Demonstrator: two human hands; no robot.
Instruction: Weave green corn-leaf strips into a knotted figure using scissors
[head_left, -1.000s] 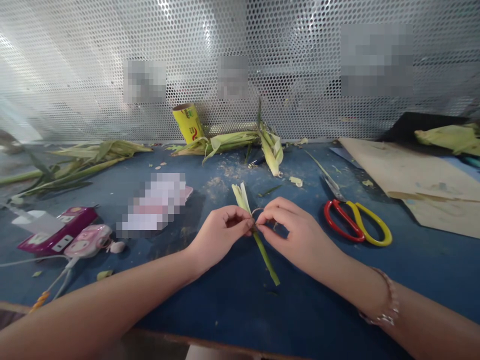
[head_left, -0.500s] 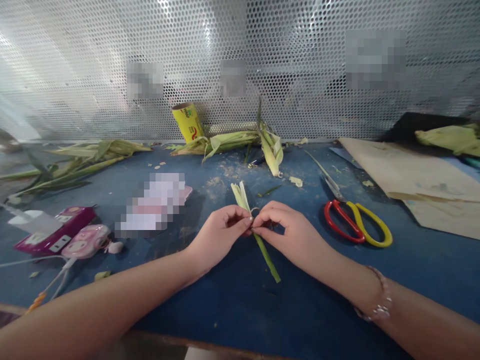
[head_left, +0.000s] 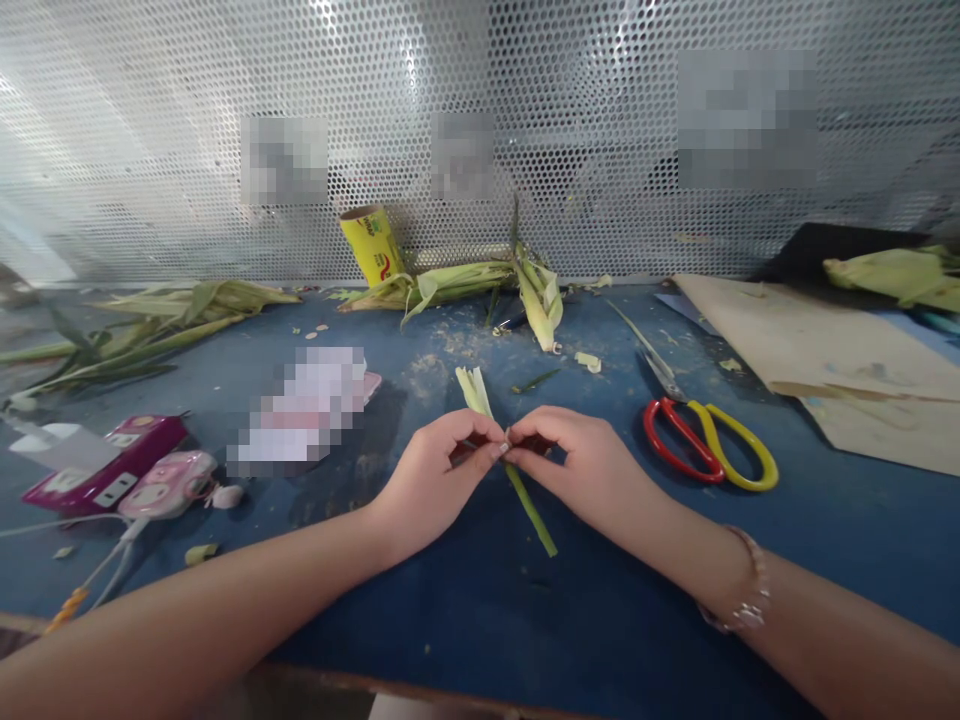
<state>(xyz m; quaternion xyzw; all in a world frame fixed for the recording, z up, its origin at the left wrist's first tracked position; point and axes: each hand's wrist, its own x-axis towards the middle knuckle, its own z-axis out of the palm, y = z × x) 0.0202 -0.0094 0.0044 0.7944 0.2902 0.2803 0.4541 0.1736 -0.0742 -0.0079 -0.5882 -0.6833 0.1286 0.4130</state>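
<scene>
Between my two hands lies a narrow folded strip of green corn husk [head_left: 534, 518], its pale split end [head_left: 473, 390] pointing away from me and its green end toward me. My left hand [head_left: 448, 470] is closed, pinching the husk at its middle with thumb and forefinger. Opposite it, my right hand [head_left: 570, 455] is closed in a pinch at the same spot, its fingertips touching the left ones. What exactly lies between the right fingertips is too small and hidden to make out.
Scissors [head_left: 709, 445] with red and yellow handles lie at right, beside brown cardboard [head_left: 810, 340]. Behind are corn husks [head_left: 540, 305] and a yellow cardboard tube [head_left: 373, 248] against a perforated metal panel [head_left: 570, 120]. Left are a blurred-out phone-like item [head_left: 307, 410] and a purple power strip [head_left: 142, 455].
A small thin loop standing up at the fingertips has gone from sight. My fingertips have drawn closer together over the husk. The view has shifted slightly.
</scene>
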